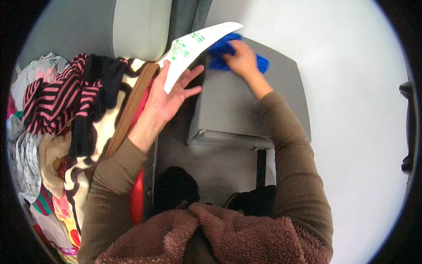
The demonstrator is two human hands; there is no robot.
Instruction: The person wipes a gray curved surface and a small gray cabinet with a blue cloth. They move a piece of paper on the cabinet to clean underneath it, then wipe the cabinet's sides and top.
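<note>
My left hand [169,97] holds up a thin white sheet [187,50] with green print. Its thumb lies along the sheet's edge, and the other fingers spread out behind and beside it. The sheet curves and slants up to the right, its far tip over the grey cabinet [237,105]. On the cabinet's top, my right hand [241,59] grips a bunched blue cloth [224,50], slightly blurred. Part of the cloth sticks out to the right of the hand. Whether the sheet is paper or plastic, I cannot tell.
To the left, a bed carries piled clothes, among them a pink-and-black striped garment [52,103] and a cream-and-brown blanket [81,176]. A grey padded headboard [140,31] stands behind. White wall or floor [351,132] lies to the right. Dark shoes [176,187] show below.
</note>
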